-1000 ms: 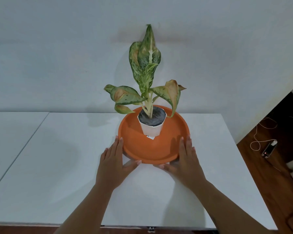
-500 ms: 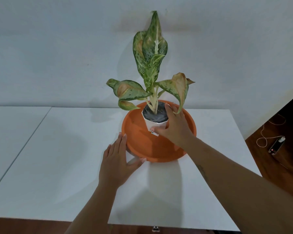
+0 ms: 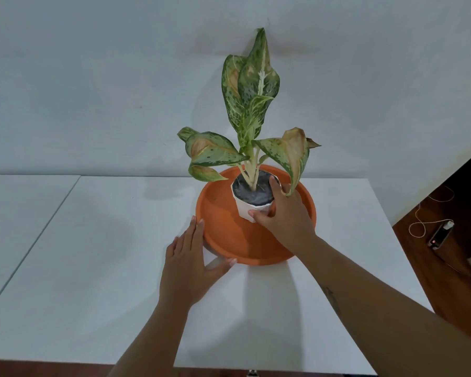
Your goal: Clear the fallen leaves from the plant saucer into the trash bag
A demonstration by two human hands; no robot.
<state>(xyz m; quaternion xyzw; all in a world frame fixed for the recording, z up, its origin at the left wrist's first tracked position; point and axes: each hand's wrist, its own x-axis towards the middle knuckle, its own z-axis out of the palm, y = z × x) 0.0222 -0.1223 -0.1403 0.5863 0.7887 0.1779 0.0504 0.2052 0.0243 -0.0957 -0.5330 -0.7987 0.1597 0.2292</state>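
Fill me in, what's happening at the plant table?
A person is working bare-handed on a potted plant that stands in an orange saucer on a white table. The right hand has a grip on the small white pot. The left hand lies flat against the saucer's near rim. No loose leaves or trash bag are visible.

No words, numbers, brands or signs to read anywhere.
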